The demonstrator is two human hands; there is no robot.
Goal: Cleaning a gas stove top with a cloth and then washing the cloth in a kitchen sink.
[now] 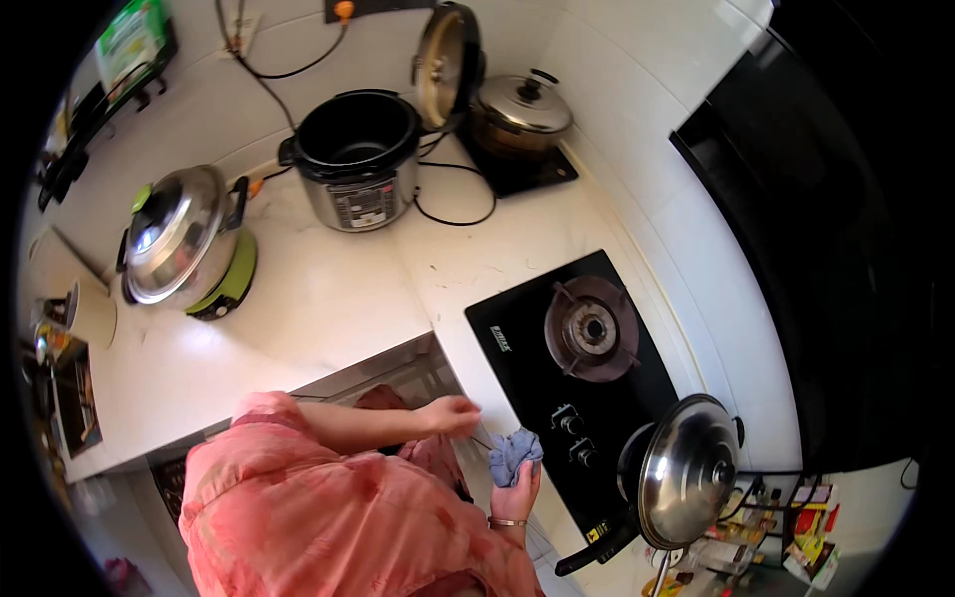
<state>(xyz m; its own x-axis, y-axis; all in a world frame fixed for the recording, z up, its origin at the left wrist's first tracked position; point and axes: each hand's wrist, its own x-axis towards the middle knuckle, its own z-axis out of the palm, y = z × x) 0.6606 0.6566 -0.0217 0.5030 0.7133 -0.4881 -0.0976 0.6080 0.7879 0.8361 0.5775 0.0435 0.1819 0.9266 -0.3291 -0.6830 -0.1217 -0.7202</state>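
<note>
A crumpled blue-grey cloth is gripped in my right hand, which has a bracelet at its wrist. This hand is beside the left edge of the black glass gas hob. My left hand reaches across my body, a little left of the cloth and apart from it. It is slightly blurred, its fingers look bent, and no object shows in it. On the hob, the far burner has a bare pan support. Two control knobs lie between that burner and a lidded pan with a black handle.
An uncovered electric pressure cooker stands at the back, its hinged lid raised. Beside it, a lidded pot rests on a black plate. Left is a green-based electric pot. Small debris dots the white countertop. Bottles and packets crowd the right.
</note>
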